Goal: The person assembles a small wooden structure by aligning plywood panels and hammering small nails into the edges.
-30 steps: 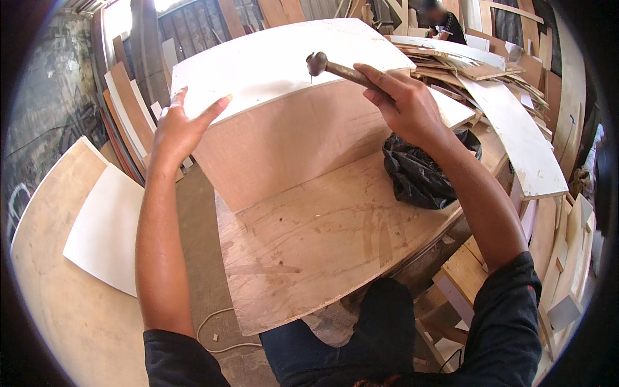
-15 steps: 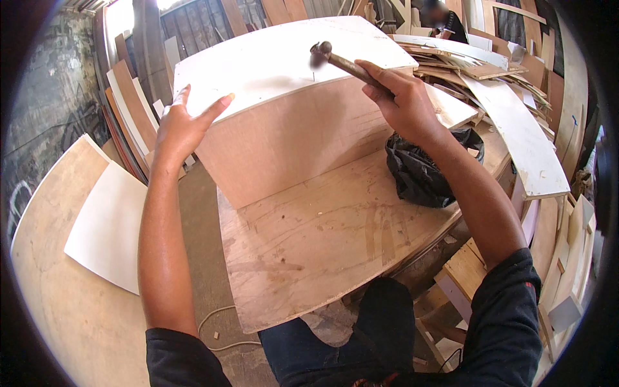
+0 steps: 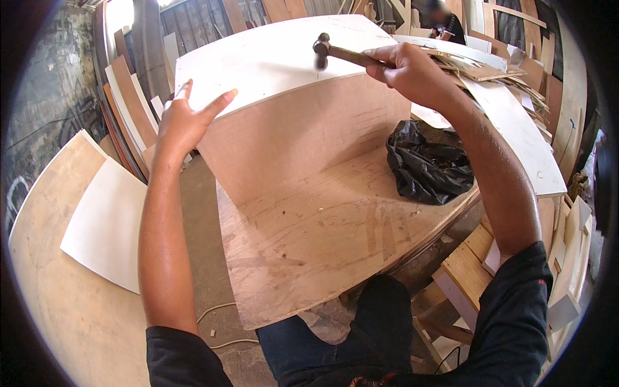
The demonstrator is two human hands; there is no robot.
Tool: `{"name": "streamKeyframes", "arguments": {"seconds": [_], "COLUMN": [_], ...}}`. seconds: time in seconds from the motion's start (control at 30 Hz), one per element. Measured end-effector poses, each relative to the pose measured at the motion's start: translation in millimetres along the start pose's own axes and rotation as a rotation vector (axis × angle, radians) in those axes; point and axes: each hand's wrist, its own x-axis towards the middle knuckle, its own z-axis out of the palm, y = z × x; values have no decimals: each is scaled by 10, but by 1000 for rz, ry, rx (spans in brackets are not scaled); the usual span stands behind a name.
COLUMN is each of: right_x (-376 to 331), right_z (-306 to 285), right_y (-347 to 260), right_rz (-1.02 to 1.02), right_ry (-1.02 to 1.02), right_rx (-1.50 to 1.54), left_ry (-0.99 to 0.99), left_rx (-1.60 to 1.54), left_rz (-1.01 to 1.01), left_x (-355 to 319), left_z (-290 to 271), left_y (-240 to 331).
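Note:
My right hand (image 3: 407,71) is closed round the wooden handle of a hammer (image 3: 348,55). Its metal head hangs just above a thin nail (image 3: 318,75) that stands upright near the front edge of a white panel (image 3: 271,55). That panel forms the top of a box-like wooden piece, whose bare plywood side (image 3: 303,129) faces me. At the panel's left end lies my left hand (image 3: 187,122), thumb and fingers spread apart over the corner. The piece rests on a plywood worktable (image 3: 290,245).
A black plastic bag (image 3: 429,164) sits on the table's right side. Stacked boards (image 3: 496,71) fill the right, and a large sheet (image 3: 58,258) leans at left. Another person (image 3: 445,22) is at the back right. A pale cable (image 3: 222,343) lies on the floor.
The hammer and my right hand have risen slightly, with the handle now nearer level. My right forearm has swung outward to the right. My left hand stays at the panel's corner.

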Motion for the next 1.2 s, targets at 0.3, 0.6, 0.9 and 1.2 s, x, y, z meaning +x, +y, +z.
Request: {"name": "streamKeyframes", "arguments": {"seconds": [0.3,0.6,0.9,1.2], "right_x": [-10,-24,-12,28], "right_z": [34,4,56,17], "right_y": [-22,-25,11,-21], "right_rz": [-20,40,-90,-31], "right_ry": [65,129,67,-2], "right_rx": [63,97,27,-14], "left_ry": [6,-7,-1,8], "left_rx": [-6,-18,-23,-3], "left_rz": [3,-16,-22,5], "left_x": [1,-2,-13,24], "left_z": [-30,25,3,18], "left_y": [8,14,22,-51]}}
